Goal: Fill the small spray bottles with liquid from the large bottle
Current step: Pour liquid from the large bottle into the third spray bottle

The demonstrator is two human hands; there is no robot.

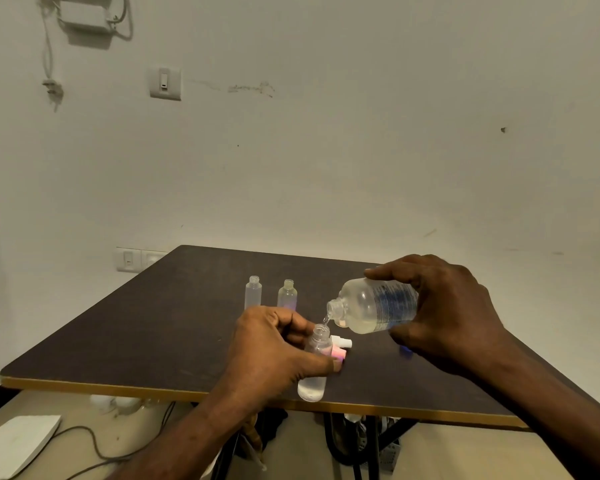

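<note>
Clear water trickles from the big round bottle (pixel 378 304), gripped by the right hand (pixel 444 313), into a small bottle (pixel 315 362) the left hand (pixel 274 351) pinches above the dark bench (pixel 153 334).

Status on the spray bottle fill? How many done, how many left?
Done: none visibly finished. In hand: the right hand tips the large bottle over the small bottle gripped by the left hand; liquid sits in its bottom. Left: two open bottles stand behind, seemingly empty, and the spray caps lie loose on the table.
</note>
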